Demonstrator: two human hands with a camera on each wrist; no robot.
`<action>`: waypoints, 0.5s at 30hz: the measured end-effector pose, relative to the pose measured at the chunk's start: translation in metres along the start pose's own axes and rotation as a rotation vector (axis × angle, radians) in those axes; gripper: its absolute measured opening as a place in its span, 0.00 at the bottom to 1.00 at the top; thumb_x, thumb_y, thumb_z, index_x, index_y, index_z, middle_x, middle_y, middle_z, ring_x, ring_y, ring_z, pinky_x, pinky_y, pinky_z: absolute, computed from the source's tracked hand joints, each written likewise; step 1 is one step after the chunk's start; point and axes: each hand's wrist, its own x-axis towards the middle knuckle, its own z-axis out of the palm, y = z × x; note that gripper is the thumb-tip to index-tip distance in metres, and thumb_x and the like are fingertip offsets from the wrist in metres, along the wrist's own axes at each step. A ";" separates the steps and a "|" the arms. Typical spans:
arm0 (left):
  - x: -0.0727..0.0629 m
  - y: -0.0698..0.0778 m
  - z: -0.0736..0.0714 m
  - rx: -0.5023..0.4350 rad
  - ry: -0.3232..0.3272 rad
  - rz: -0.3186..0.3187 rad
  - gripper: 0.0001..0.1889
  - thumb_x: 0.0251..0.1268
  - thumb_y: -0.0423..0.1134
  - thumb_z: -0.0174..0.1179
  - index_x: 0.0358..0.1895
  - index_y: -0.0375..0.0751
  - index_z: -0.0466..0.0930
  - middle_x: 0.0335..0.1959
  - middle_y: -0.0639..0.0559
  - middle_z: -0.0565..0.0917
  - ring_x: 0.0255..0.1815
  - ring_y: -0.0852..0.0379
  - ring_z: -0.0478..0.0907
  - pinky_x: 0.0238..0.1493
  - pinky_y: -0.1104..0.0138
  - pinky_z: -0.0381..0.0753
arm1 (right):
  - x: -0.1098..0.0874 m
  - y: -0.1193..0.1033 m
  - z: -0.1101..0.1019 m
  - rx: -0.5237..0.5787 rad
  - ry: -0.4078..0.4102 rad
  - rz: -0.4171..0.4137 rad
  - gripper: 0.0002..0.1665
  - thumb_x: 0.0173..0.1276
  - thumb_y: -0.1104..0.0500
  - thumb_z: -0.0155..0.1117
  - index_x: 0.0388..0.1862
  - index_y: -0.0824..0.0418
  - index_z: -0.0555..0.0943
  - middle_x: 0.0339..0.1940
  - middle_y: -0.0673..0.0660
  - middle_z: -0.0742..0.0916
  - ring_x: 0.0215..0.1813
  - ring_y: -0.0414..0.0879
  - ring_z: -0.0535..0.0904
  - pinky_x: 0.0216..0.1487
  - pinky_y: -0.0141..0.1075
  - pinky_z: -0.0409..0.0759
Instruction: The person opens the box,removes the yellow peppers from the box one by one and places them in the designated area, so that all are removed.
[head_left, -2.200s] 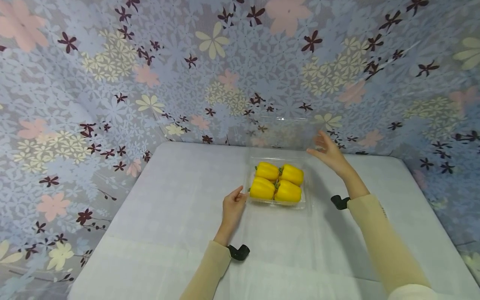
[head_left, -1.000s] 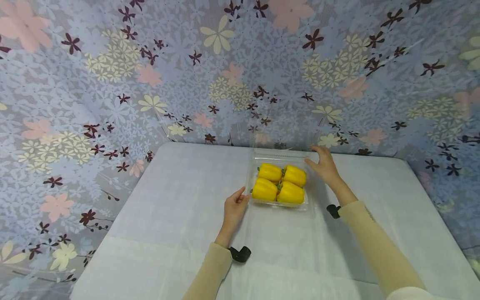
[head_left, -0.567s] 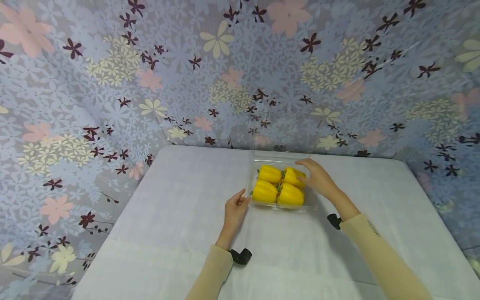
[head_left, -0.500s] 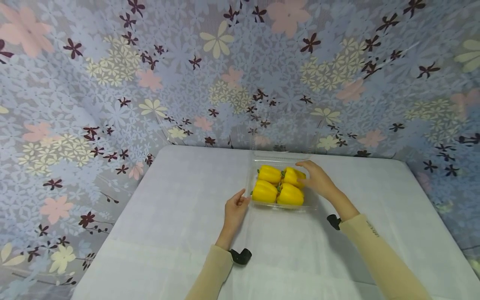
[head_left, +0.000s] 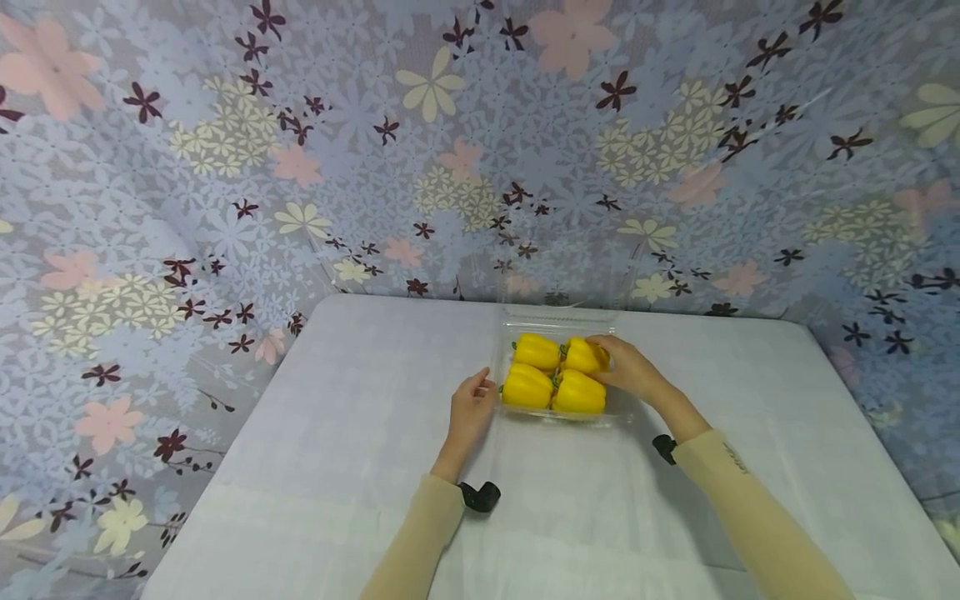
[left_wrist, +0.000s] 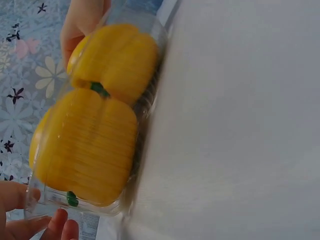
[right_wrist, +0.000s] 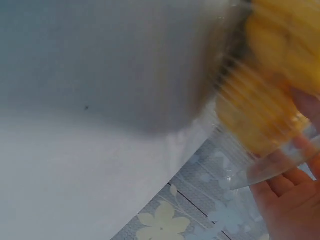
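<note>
Several yellow bell peppers lie in two rows in a clear plastic container (head_left: pixel 617 407) near the table's far edge. My right hand (head_left: pixel 632 371) reaches over its right wall and holds the back right pepper (head_left: pixel 583 355), thumb on the near side and fingers on the far side. In the right wrist view the fingers show partly through the clear wall. At the container's left side, my left hand (head_left: pixel 472 410) pinches the rim between thumb and fingers, beside the front left pepper (left_wrist: pixel 90 147). Green stems point left in the head view.
The container's clear lid (head_left: pixel 558 287) stands raised at the back, hard to see against the flowered cloth (head_left: pixel 420 167). A white cloth covers the table (head_left: pixel 360 417). A dark camera mount (head_left: pixel 480 497) sits on the left wrist.
My right hand has come down from beside the raised lid, over the container's right wall, and closed its fingers on the back right pepper. My left hand has stayed at the rim.
</note>
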 end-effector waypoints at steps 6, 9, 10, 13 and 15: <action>0.018 -0.002 0.004 0.024 -0.009 -0.005 0.22 0.66 0.36 0.54 0.62 0.35 0.74 0.46 0.41 0.83 0.44 0.48 0.78 0.48 0.59 0.79 | 0.008 0.004 0.000 -0.017 -0.033 -0.015 0.41 0.59 0.65 0.68 0.70 0.70 0.63 0.68 0.71 0.70 0.69 0.67 0.64 0.67 0.58 0.64; 0.024 -0.004 0.008 0.009 -0.007 0.005 0.23 0.66 0.37 0.56 0.63 0.35 0.73 0.45 0.40 0.84 0.42 0.49 0.78 0.45 0.61 0.79 | 0.011 0.008 0.000 0.007 -0.037 -0.027 0.42 0.58 0.65 0.69 0.70 0.70 0.62 0.68 0.71 0.70 0.69 0.67 0.64 0.67 0.58 0.65; 0.025 -0.005 0.009 0.000 -0.009 0.009 0.23 0.65 0.36 0.56 0.64 0.35 0.72 0.45 0.40 0.84 0.42 0.49 0.78 0.43 0.62 0.79 | 0.012 0.010 0.001 0.012 -0.037 -0.033 0.42 0.58 0.65 0.69 0.70 0.70 0.62 0.68 0.71 0.70 0.69 0.66 0.64 0.67 0.58 0.65; 0.026 -0.007 0.012 -0.028 -0.025 0.006 0.26 0.65 0.36 0.57 0.66 0.34 0.69 0.45 0.39 0.83 0.41 0.50 0.78 0.40 0.65 0.79 | 0.011 0.014 0.001 0.040 -0.025 -0.053 0.42 0.58 0.64 0.69 0.69 0.71 0.63 0.68 0.71 0.71 0.68 0.66 0.65 0.67 0.58 0.64; 0.026 -0.008 0.014 -0.038 -0.035 -0.001 0.27 0.65 0.36 0.57 0.67 0.35 0.67 0.46 0.39 0.82 0.41 0.51 0.77 0.39 0.66 0.79 | 0.010 0.017 0.002 0.044 -0.011 -0.070 0.42 0.57 0.64 0.70 0.69 0.71 0.64 0.67 0.71 0.71 0.68 0.67 0.65 0.67 0.58 0.64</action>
